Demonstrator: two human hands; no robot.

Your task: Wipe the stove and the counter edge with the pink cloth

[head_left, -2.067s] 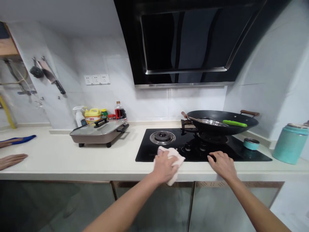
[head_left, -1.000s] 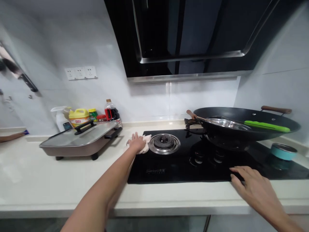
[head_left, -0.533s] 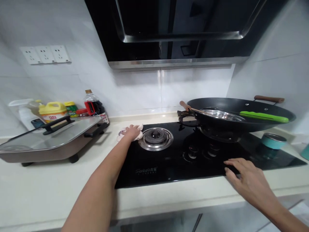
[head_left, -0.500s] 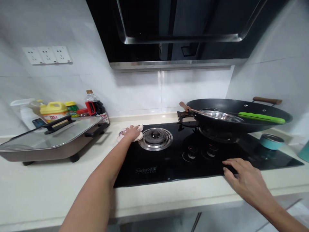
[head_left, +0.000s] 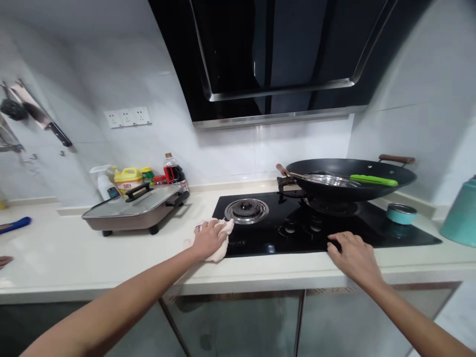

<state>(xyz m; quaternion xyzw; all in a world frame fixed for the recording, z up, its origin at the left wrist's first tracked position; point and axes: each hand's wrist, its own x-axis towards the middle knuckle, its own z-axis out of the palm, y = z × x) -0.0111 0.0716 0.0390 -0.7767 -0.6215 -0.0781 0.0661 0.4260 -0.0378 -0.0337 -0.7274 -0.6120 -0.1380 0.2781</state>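
Observation:
My left hand (head_left: 208, 240) presses a pale pink cloth (head_left: 219, 252) onto the left front corner of the black glass cooktop (head_left: 256, 248) and the counter beside it. Its fingers are closed over the cloth. My right hand (head_left: 353, 253) rests at the cooktop's front edge, fingers loosely bent, thumb apart, holding nothing. Between the hands are two control knobs (head_left: 289, 226). The left burner (head_left: 247, 210) is bare. Over the right burner sits a black wok (head_left: 334, 193) holding a metal, wooden-handled utensil (head_left: 330, 180) and a bright green-handled one (head_left: 374, 180).
A lidded electric pan (head_left: 134, 215) stands left, with bottles such as a dark sauce bottle (head_left: 173, 171) behind. A turquoise tin (head_left: 401, 214) is right of the wok. Low overhead hangs the range hood (head_left: 278, 49). Another person's fingers (head_left: 5, 261) show at the left edge.
My left hand has drawn the cloth from beside the left burner toward the cooktop's front left corner. My right hand stays at the front edge. The view has shifted, showing more counter at left.

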